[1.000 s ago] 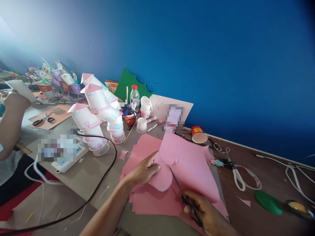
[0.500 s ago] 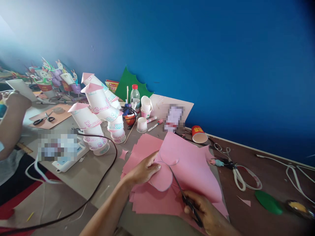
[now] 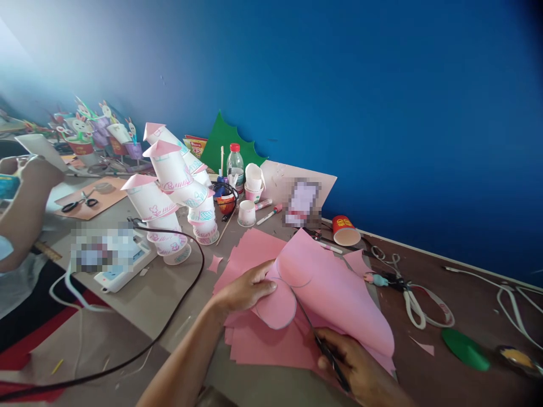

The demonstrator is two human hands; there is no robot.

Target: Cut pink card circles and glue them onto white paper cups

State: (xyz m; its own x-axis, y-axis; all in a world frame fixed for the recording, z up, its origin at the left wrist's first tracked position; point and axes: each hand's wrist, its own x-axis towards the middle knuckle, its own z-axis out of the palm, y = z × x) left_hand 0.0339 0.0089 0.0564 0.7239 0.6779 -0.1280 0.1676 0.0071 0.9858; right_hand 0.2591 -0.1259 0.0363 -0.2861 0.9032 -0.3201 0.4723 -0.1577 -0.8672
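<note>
My left hand pinches a pink paper sheet beside a pencilled circle, part of it cut free. My right hand grips black scissors whose blades run along the circle's right edge. The sheet curls up over my right hand. It lies on a stack of pink sheets on the grey table.
Towers of decorated paper cups stand to the left, with a black cable looping past them. A water bottle, small cups, markers, a red cup, cords and a green cutout lie around. Another person's arm is at far left.
The pink sheet's right part has curled up higher over my right hand. The view has shifted slightly. Both hands keep their holds.
</note>
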